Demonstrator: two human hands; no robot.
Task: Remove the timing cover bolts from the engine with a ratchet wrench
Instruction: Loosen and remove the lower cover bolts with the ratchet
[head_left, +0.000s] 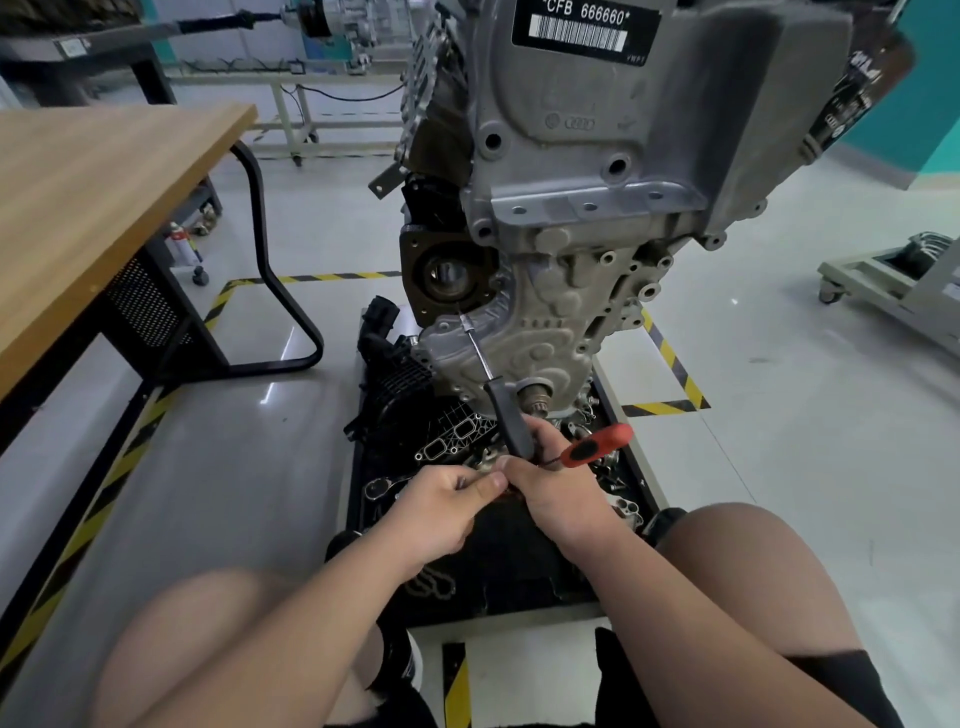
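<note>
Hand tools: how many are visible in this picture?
3. A black-handled driver in the right hand; a red-handled tool just right of it; a ratchet lying in the black tray, left of the left hand. More may hide among the parts.

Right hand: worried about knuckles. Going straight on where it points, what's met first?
Likely the bare metal crankshaft stub on the grey cast engine, past the right hand gripping a black-handled tool; depth unclear.

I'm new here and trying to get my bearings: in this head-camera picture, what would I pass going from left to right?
From the left: wooden table → black bent leg → left hand → right hand, gripping a black-handled tool → grey wheeled cart.
</note>
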